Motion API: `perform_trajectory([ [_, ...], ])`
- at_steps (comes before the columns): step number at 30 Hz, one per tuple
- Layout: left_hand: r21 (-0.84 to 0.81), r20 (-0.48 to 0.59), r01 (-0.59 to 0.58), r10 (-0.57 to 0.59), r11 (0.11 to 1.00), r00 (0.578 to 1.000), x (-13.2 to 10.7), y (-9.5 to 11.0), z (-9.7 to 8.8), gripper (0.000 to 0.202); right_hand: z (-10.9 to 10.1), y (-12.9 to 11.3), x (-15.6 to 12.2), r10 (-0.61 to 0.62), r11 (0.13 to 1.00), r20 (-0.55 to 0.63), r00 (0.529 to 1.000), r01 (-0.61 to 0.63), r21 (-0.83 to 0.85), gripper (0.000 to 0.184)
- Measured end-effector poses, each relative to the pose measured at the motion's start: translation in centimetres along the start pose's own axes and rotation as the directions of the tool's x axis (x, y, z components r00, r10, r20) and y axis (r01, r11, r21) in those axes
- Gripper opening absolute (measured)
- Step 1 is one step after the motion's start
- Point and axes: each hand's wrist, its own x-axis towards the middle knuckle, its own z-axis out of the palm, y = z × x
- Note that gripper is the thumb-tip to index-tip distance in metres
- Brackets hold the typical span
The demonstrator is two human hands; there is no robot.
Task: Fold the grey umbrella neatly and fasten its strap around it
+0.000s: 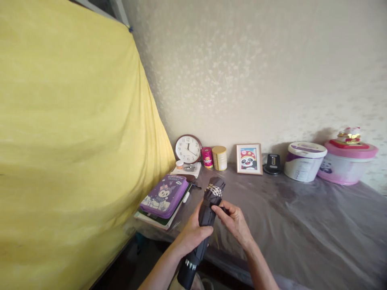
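Observation:
A folded black umbrella point(208, 210) slants across the front of the view, its patterned band toward the far end and its handle toward me. My left hand point(196, 227) is wrapped round the middle of it, thumb across the top. On the other side, my right hand point(234, 219) pinches at a black strap or edge of the umbrella's cloth, with thumb and forefinger close together. Exactly what part lies between those fingers is hard to make out.
A covered table point(290, 213) stands ahead. On it are a purple case point(166, 195) on books, a clock point(188, 149), two cans point(219, 158), a framed panda picture point(249, 159), a black stand point(273, 164) and two tubs point(305, 161). A yellow curtain point(69, 133) hangs left.

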Motion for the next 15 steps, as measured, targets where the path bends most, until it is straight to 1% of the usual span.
perform_trajectory([
  [3,0.097,-0.058,-0.131,0.137,0.987,0.989,-0.2,-0.3,-0.3,0.072,0.7,0.0,0.0,-0.002,1.0,0.016,1.0,0.002,-0.014,0.037],
  [5,0.146,-0.084,-0.174,0.187,0.974,0.979,-0.4,-0.5,-0.6,0.074,1.0,-0.1,0.0,-0.008,0.999,0.045,0.999,0.01,-0.031,0.036],
  [8,0.139,-0.088,-0.165,0.178,0.976,0.98,-0.7,-0.9,-1.1,0.077,1.3,-0.1,0.0,-0.03,0.996,0.105,0.994,0.039,-0.081,0.033],
  [12,0.162,-0.146,-0.179,0.202,0.97,0.968,-1.2,-1.3,-1.8,0.083,1.8,0.0,0.2,-0.053,0.983,0.161,0.986,0.08,-0.165,0.033],
  [13,0.174,-0.151,-0.175,0.202,0.969,0.968,-1.4,-1.3,-2.0,0.083,1.8,0.0,0.3,-0.05,0.983,0.186,0.981,0.081,-0.165,0.034],
  [15,0.189,-0.15,-0.179,0.208,0.966,0.967,-1.7,-1.3,-2.5,0.081,1.9,0.0,0.3,-0.019,0.992,0.274,0.961,0.053,-0.118,0.034],
])
